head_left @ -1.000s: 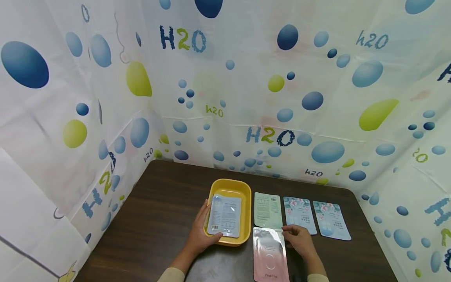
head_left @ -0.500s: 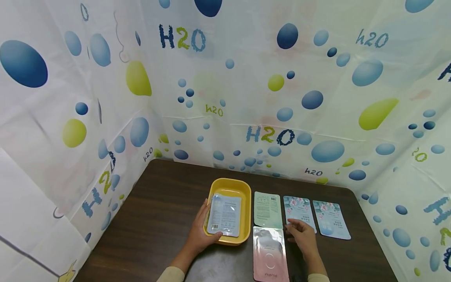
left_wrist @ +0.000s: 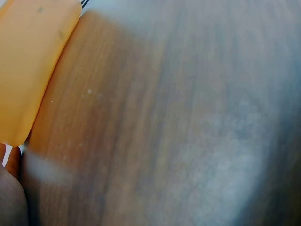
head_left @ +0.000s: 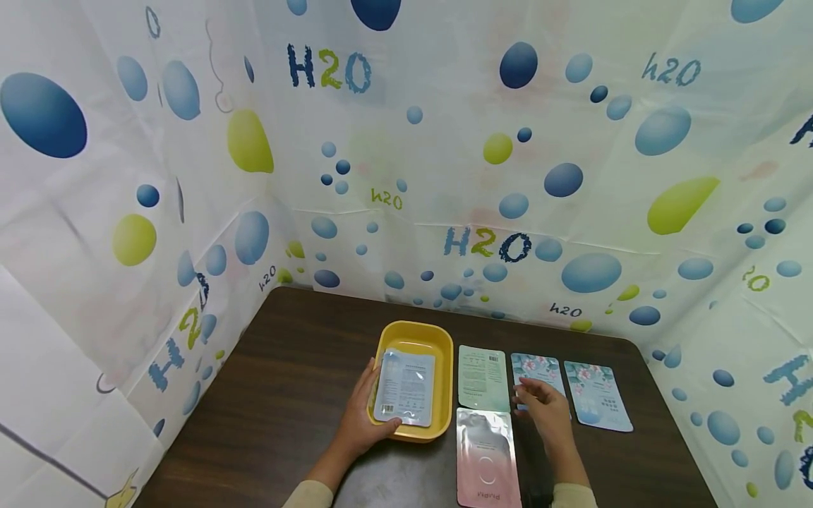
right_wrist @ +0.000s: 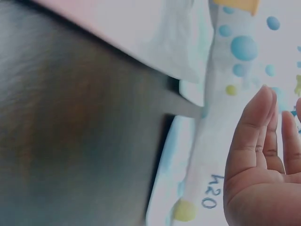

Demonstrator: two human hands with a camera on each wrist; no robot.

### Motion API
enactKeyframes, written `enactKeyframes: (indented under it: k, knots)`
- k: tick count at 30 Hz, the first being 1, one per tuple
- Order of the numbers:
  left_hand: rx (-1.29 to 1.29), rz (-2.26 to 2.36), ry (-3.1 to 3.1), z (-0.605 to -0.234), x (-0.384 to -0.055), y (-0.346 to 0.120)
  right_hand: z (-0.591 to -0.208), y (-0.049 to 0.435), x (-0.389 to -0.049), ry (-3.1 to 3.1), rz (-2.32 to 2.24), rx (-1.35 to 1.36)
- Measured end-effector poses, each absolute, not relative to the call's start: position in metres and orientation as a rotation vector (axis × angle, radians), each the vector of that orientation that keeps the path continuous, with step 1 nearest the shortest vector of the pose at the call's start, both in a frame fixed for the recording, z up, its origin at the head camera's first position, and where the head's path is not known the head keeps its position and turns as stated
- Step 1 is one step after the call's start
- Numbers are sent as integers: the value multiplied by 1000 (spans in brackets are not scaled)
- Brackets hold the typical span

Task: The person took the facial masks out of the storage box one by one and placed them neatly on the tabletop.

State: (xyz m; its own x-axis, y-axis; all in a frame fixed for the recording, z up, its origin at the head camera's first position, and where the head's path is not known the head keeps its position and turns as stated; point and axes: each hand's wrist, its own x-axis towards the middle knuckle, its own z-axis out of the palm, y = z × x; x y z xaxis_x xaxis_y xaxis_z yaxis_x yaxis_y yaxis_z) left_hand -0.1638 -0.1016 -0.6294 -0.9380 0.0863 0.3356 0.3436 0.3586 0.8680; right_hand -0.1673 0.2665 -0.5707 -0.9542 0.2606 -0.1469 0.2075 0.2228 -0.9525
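Right fingers [head_left: 537,388] amid packets [head_left: 536,366], contact unclear

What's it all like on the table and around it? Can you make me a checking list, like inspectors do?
Surface: brown table, wood-grained.
Job's things: blue-silver packet inside yellow tray; green packet, pink packet, left flowered packet and right flowered packet to the tray's right.
Clutter: nothing seen.
Left hand: grips the yellow tray.
Right hand: at the left flowered packet, holding nothing; touching unclear.
Cables: nothing seen.
Surroundings: white sheeting printed with drops and "H2O".
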Motion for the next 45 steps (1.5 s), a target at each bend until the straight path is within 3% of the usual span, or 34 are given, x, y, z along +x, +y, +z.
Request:
enactKeyframes:
  k: [29, 45]
  knots:
    - [-387, -1598, -2390, -630, -164, -101, -525, 210, -194, -2165, 2100, -81]
    - [-410, -1553, -2383, -632, -164, -102, -526, 161, -194, -2050, 2238, -68]
